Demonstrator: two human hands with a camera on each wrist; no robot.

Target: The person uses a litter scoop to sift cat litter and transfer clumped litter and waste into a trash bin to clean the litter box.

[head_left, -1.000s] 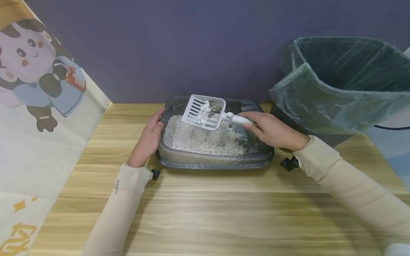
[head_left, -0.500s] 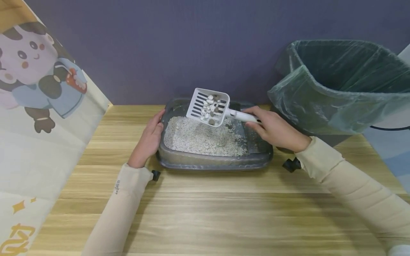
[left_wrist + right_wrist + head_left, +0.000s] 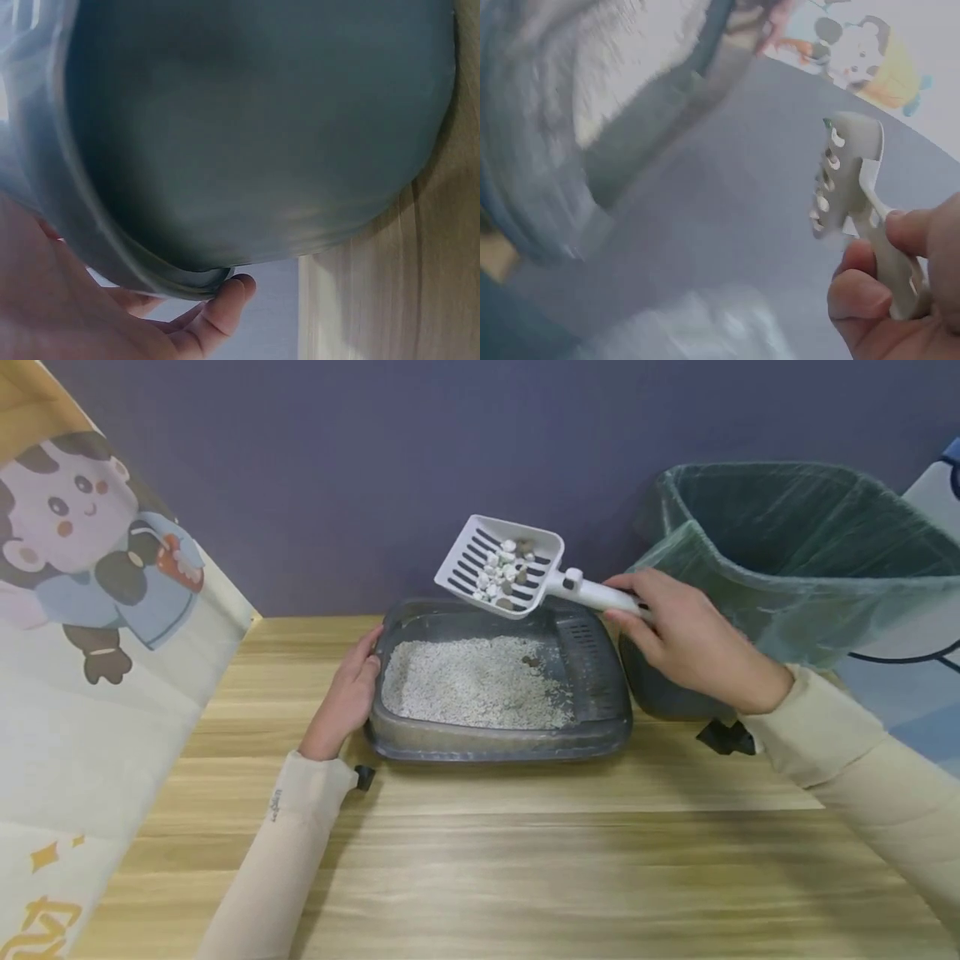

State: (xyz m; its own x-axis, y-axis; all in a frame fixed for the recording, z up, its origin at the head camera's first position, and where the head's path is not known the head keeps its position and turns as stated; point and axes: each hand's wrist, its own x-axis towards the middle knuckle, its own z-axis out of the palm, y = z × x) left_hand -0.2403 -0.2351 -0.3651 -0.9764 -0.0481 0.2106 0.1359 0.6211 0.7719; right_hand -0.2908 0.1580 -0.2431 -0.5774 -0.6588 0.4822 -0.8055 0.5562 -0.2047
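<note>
While the right hand (image 3: 693, 639) grips its handle, the scoop (image 3: 501, 567) points up-left

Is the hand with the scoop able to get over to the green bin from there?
Probably yes. The right hand holds the scoop up above the litter tray, and the green-lined bin stands open right beside that hand, with nothing between them.

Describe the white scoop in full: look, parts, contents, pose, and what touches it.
The white litter scoop looks like plastic: a shallow, walled pan with long slots through its floor and a slim handle. It carries white pebble-like lumps and a few darker ones. It is held in the air above the far edge of the grey litter tray, handle angled toward the bag-lined bin. Only the right hand touches it, gripping the handle.
</note>
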